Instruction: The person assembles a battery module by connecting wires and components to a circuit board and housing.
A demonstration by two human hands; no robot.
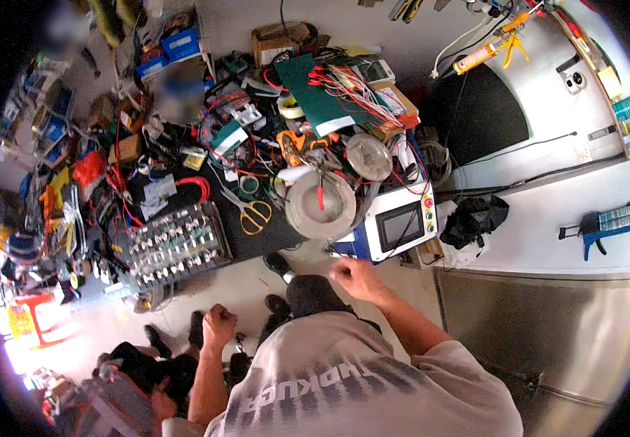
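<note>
My left hand [219, 325] is closed in a fist above the floor, in front of the bench and apart from it. What it holds, if anything, is hidden. My right hand [357, 280] is also closed, fingers curled inward, just in front of a white control box [401, 223] with a dark screen and coloured buttons. Whether anything is inside its fingers cannot be made out. Beyond my hands, the bench bears yellow-handled scissors [255, 217], a large grey spool [321, 206], a smaller spool [369, 157] and a tray of small metal parts [176, 244].
Cables and tools crowd the bench. Red-tipped wires [355, 91] lie at the back. A blue caulking gun [599, 231] rests on the white surface at right; a black bag [475, 218] lies nearer. An orange stool [32, 320] and another person's shoes [156, 341] are at lower left.
</note>
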